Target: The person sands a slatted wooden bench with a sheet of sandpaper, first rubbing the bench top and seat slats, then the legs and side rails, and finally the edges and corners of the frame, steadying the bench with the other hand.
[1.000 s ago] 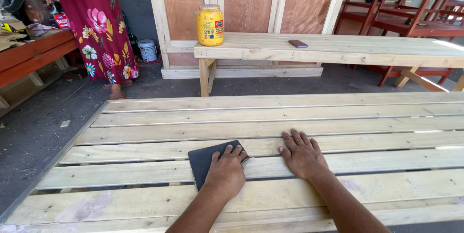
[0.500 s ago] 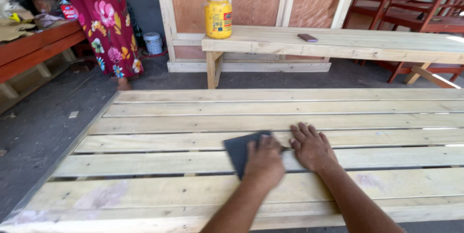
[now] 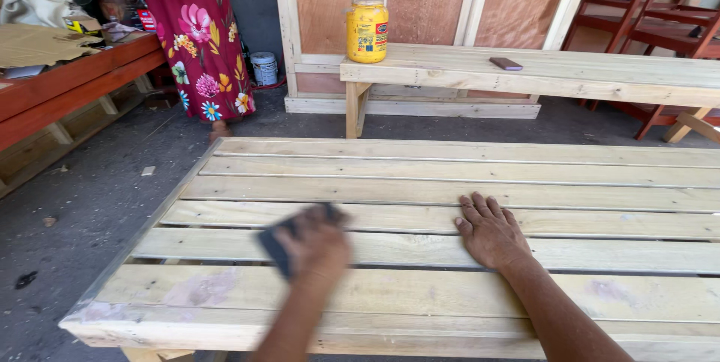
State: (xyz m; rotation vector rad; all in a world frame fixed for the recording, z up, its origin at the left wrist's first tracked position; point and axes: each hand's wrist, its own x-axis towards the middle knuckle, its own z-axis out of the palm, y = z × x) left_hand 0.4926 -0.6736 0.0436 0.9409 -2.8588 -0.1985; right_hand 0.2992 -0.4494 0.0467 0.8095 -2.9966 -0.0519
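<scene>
The left hand is pressing down on a dark grey sanding sheet, its fingers curled over the top so that only the sheet's left edge and a far corner are showing; the hand is blurred, so the exact grip is hard to tell. The sheet is looking flat, thin and roughly rectangular, and it is lying on a pale slat of the slatted wooden frame, toward the near left part. The right hand is resting palm down on the neighbouring slats, fingers spread and holding nothing. Beyond the frame, a yellow jar is standing on a wooden bench, near a person in a floral dress.
</scene>
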